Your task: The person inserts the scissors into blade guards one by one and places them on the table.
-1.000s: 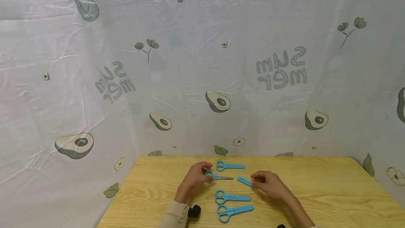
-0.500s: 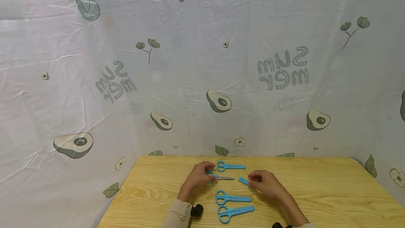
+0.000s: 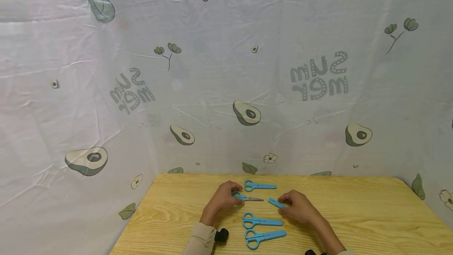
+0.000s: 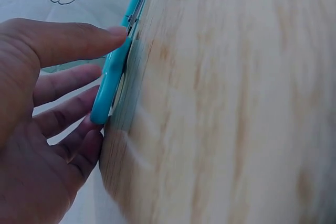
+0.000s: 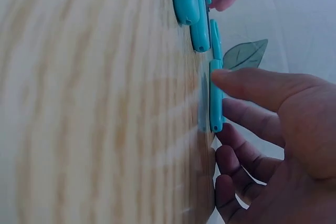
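My left hand (image 3: 223,196) pinches the blue handle of a small pair of scissors (image 3: 254,199), whose bare metal blades point right. In the left wrist view the thumb presses the handle (image 4: 109,85) from one side, with the fingers on the other. Facing the blade tip, a loose blue scissors cover (image 3: 274,202) lies slanted, a short gap away. My right hand (image 3: 300,207) holds this cover between thumb and index finger; the right wrist view shows the thumb tip on the cover (image 5: 216,98) and the other fingers curled beside it, close to the tabletop.
One pair of covered blue scissors (image 3: 260,186) lies behind the bare pair. Two more covered pairs, one scissors (image 3: 265,222) and another scissors (image 3: 269,235), lie in front, between the forearms. Behind the wooden table (image 3: 354,215) hangs a patterned curtain (image 3: 219,70).
Both hands keep nearly the same places, the scissors and the cover still apart. The whole scene has shifted slightly right in the head view.
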Motion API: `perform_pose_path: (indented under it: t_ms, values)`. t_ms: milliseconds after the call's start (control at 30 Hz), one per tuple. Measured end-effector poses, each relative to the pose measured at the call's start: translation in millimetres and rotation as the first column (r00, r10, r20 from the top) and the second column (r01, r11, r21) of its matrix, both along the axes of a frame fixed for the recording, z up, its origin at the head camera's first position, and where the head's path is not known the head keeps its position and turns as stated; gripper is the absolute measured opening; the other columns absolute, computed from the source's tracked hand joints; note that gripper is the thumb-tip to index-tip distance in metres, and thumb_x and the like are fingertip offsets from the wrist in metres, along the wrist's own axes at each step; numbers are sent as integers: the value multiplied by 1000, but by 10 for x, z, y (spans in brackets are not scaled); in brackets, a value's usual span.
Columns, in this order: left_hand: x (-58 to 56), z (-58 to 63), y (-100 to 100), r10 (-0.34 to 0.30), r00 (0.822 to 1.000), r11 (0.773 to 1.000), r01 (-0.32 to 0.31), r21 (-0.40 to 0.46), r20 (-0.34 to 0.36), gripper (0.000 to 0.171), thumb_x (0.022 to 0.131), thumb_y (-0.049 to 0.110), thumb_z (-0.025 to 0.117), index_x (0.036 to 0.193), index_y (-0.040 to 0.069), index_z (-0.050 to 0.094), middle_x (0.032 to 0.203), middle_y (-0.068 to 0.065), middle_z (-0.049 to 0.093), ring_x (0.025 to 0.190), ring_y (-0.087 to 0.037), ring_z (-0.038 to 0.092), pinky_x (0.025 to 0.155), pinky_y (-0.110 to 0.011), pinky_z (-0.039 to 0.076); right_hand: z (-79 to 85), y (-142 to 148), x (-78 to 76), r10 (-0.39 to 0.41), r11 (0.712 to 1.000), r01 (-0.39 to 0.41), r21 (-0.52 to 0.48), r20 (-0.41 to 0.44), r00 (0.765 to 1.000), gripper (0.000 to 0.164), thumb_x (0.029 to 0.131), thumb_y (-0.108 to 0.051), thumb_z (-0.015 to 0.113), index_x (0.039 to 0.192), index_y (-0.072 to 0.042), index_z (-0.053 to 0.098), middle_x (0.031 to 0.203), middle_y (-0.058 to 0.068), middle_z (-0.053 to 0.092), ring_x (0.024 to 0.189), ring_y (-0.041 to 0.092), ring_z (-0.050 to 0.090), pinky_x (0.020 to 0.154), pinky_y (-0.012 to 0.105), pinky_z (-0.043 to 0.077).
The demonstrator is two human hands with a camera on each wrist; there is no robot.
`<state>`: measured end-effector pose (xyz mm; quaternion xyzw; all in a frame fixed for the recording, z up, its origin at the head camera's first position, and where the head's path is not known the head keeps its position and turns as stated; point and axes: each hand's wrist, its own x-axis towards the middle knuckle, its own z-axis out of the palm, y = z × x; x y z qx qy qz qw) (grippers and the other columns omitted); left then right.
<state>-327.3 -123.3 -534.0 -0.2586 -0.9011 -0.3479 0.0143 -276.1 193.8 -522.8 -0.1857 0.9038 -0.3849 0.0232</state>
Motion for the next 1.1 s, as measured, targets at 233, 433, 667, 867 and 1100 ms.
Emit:
perform_pose_path:
  t_ms: [233, 433, 667, 867, 1100]
  values:
    - [-4, -12, 21, 11, 1000, 998, -13, -69, -27, 34, 84, 16, 94, 114, 5, 82, 117, -10, 73, 106, -27, 70, 93, -35, 60, 0, -20, 39, -40, 999, 40, 13, 4, 999, 28, 88, -11, 88, 113, -3, 80, 115, 9, 70, 107, 32, 67, 94, 54, 59]
    - [28, 29, 35, 23, 1000, 994, -23, -107, -6, 29, 86, 16, 92, 112, 6, 83, 114, -7, 70, 101, -24, 68, 90, -34, 60, -8, -38, 68, -82, 997, 82, 14, 9, 997, 20, 88, -9, 88, 106, -7, 81, 110, 6, 68, 103, 25, 66, 93, 52, 59]
    - [76, 71, 47, 24, 999, 994, -26, -108, -21, 18, 85, 11, 89, 101, 6, 84, 104, -7, 68, 90, -16, 61, 85, -29, 57, 8, -41, 76, -77, 997, 77, 27, -17, 997, 13, 88, -8, 87, 98, -9, 80, 106, 4, 69, 101, 25, 66, 91, 50, 59]
    - [80, 59, 39, 29, 999, 996, -31, -84, -24, 13, 80, 5, 87, 93, 7, 84, 95, -2, 66, 83, -7, 51, 78, -24, 50, 11, -4, 63, -27, 999, 27, 31, 1, 1000, 10, 93, -12, 83, 101, -10, 79, 104, 1, 74, 96, 19, 67, 81, 38, 58]
    - [76, 49, 9, 32, 999, 998, -32, -57, -9, 11, 79, 4, 83, 90, 8, 82, 95, -1, 62, 78, -6, 45, 73, -23, 47, 1, 42, 71, 19, 999, -19, -33, 4, 1000, 14, 98, -14, 78, 110, -7, 75, 99, 0, 75, 87, 12, 67, 73, 25, 56]
